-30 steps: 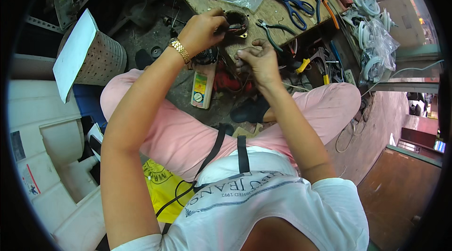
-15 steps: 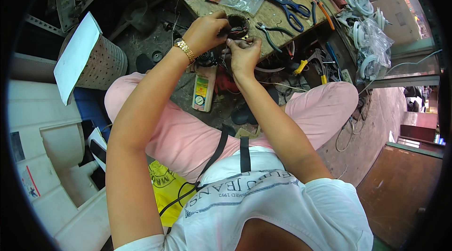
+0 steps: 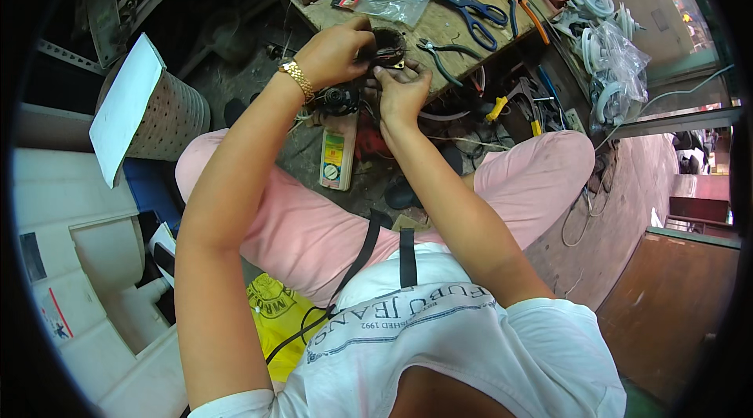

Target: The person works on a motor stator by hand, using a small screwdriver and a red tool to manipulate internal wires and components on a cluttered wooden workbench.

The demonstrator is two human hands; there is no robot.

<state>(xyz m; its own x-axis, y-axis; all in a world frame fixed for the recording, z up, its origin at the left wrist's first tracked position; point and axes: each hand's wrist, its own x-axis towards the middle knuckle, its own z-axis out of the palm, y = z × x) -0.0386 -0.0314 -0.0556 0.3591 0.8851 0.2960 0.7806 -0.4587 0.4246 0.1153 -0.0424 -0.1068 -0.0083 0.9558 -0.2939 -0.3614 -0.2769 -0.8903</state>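
Observation:
At the near edge of the workbench [image 3: 329, 12], both my hands meet at a dark round part with wires [image 3: 388, 40]. My left hand [image 3: 336, 56], with a gold watch at the wrist, has its fingers curled in against the part's left side; what they grip is hidden. My right hand [image 3: 405, 96] is closed, thumb and fingers pinched together just below the part. A small yellowish piece [image 3: 400, 65] shows by its fingertips, but I cannot tell whether they hold it. Beneath my hands sits a black motor-like part [image 3: 339, 99].
A yellow-faced multimeter [image 3: 334, 165] lies below the hands. Green-handled pliers [image 3: 429, 46], blue scissors [image 3: 463, 4] and a plastic packet [image 3: 392, 4] lie on the bench. White plastic parts [image 3: 598, 2] crowd the right; a perforated drum [image 3: 169, 116] stands left.
The view has shifted slightly, moving the bench and tools a little left in the picture. My hands stay at the round part, with the right fingers slightly repositioned.

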